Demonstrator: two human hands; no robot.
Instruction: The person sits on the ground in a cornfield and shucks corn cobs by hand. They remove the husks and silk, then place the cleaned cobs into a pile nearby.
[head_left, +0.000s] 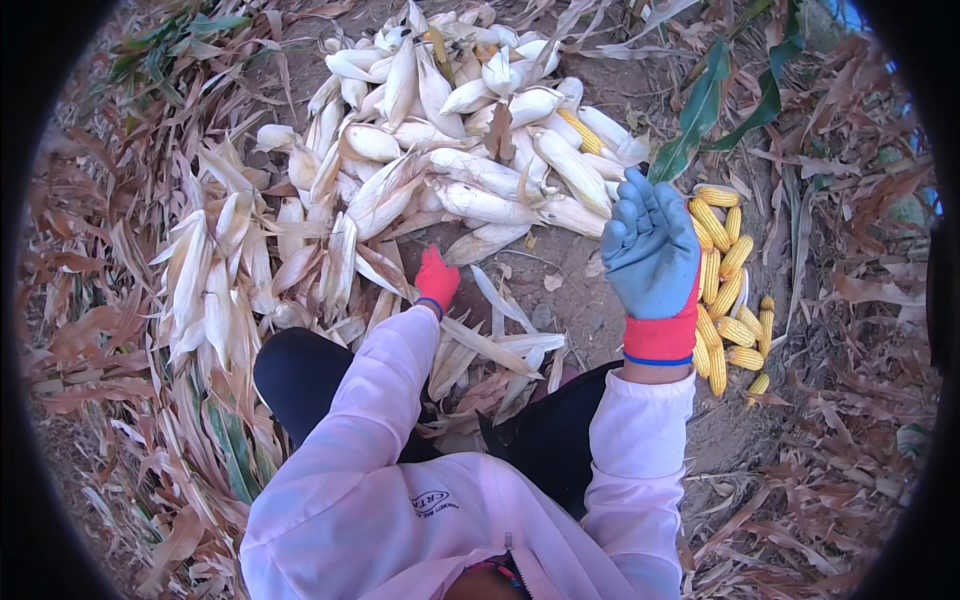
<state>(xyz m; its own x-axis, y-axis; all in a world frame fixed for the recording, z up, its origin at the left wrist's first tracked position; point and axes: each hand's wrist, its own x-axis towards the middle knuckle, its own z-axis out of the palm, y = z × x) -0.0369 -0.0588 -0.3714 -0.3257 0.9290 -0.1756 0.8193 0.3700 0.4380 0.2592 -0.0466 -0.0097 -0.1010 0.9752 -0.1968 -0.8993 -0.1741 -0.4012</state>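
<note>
My left hand (437, 277), in a red glove, is low over the ground between my knees and the near side of a heap of corn ears in dry husks (480, 176). Its back faces me, so the fingertips and anything under them are hidden. Just right of it lies a single husked-over ear (486, 241). My right hand (651, 244) is raised with its grey-blue coated palm turned up and holds nothing. It partly covers a pile of bare yellow corn cobs (726, 289) at the right. One partly bared ear (581, 133) shows yellow kernels in the heap.
Stripped husks (214, 285) are piled at the left, and loose husks (487, 349) lie between my legs. A green corn leaf (697, 112) leans in at upper right. Dry leaves (840, 450) cover the ground around, with bare soil (577, 296) before me.
</note>
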